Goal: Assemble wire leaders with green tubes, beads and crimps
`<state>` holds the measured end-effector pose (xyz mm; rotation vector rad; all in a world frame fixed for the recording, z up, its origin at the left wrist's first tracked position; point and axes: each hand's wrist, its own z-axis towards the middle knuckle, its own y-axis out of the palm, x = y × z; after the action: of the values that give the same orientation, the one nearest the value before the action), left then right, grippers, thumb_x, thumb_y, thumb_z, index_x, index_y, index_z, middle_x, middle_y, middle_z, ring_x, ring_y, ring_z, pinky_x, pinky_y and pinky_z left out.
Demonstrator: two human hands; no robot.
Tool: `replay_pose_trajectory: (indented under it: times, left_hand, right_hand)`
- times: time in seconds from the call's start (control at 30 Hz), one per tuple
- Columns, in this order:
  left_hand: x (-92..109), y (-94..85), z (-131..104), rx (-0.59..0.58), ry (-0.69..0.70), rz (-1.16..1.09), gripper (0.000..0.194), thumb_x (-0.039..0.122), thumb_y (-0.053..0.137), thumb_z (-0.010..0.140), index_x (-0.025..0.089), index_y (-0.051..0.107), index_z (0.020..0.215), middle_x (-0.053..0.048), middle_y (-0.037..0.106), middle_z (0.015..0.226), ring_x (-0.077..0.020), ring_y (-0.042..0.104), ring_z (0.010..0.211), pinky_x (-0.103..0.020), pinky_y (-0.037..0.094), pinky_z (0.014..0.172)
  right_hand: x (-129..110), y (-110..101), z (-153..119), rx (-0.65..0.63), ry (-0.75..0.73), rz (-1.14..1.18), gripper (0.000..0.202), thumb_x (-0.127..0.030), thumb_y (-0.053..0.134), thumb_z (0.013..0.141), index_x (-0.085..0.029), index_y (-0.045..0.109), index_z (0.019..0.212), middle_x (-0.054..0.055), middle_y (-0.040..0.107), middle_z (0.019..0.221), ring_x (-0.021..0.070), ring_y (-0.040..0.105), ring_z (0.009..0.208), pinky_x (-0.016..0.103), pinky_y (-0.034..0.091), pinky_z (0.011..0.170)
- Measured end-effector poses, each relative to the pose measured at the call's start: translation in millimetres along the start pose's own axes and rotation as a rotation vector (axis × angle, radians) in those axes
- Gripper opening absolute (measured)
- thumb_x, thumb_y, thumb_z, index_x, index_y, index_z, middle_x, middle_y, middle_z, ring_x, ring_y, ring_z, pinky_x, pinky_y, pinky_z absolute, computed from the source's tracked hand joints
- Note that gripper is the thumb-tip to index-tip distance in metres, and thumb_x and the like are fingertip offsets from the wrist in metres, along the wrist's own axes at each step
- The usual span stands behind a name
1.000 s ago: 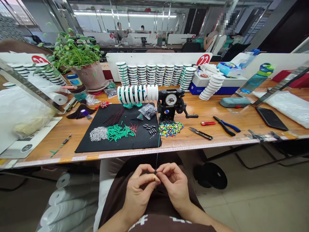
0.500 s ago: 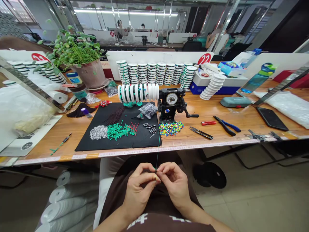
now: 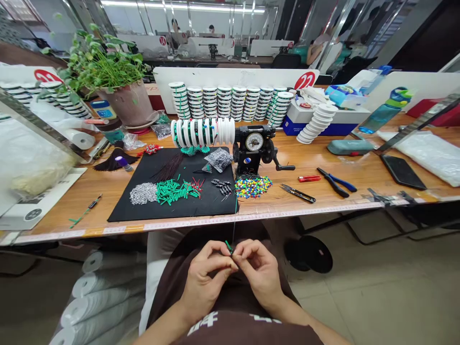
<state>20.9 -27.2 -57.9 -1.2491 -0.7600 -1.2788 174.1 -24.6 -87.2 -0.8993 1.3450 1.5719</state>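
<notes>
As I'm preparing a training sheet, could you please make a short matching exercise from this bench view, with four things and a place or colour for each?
Things:
1. thread
2. pliers
3. potted plant
4. small grey pieces

Places or colours:
A. heaped on the black mat
B. black and blue
C. stretched between the table edge and the fingers of the left hand and right hand
D. behind the mat, towards the left of the picture

Right pairs: 1-C, 2-B, 3-D, 4-A
</notes>
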Motion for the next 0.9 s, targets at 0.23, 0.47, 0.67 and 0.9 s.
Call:
replay_pose_trajectory:
  times: [0.23,0.47,0.67,0.9]
  left_hand:
    - [3,-5.1,-4,-0.014,0.038,0.039,0.013,0.015,0.068,0.09,0.021,0.076,0.081,-0.004,0.059,0.094,-0.0139,0.062,0.082,-0.021,0.052,0.074]
    - [4,-7.3,-2,-0.046,0.022,0.068,0.015,0.015,0.067,0.09,0.021,0.076,0.08,-0.005,0.062,0.092,-0.0158,0.064,0.085,-0.022,0.052,0.078]
    - [2,-11.3,6,0.055,-0.107,0.061,0.013,0.028,0.069,0.09,0.023,0.075,0.079,-0.003,0.063,0.092,-0.0144,0.066,0.08,-0.016,0.053,0.071]
    - [-8,-20.5,12,0.063,-0.059,0.03,0.009,0.032,0.071,0.088,0.026,0.077,0.084,-0.001,0.073,0.086,-0.0144,0.072,0.078,-0.012,0.055,0.075]
  right_hand:
    - [-5,-2,1,-0.081,-0.054,-0.083,0.014,-0.016,0.069,0.092,-0.023,0.061,0.082,0.001,0.065,0.087,0.0133,0.062,0.078,0.022,0.05,0.065]
    - [-7,-3,-5,-0.121,-0.036,-0.155,0.016,-0.019,0.068,0.093,-0.022,0.058,0.08,0.002,0.065,0.085,0.0145,0.063,0.075,0.024,0.052,0.063]
    - [-35,-53,49,0.258,-0.384,-0.667,0.002,-0.022,0.062,0.095,-0.023,0.061,0.096,0.007,0.067,0.099,0.0213,0.068,0.09,0.036,0.058,0.079]
    - [-96,-205,138,0.676,-0.339,-1.401,0.016,-0.032,0.061,0.084,-0.019,0.055,0.088,0.02,0.061,0.106,0.0353,0.054,0.11,0.054,0.04,0.101]
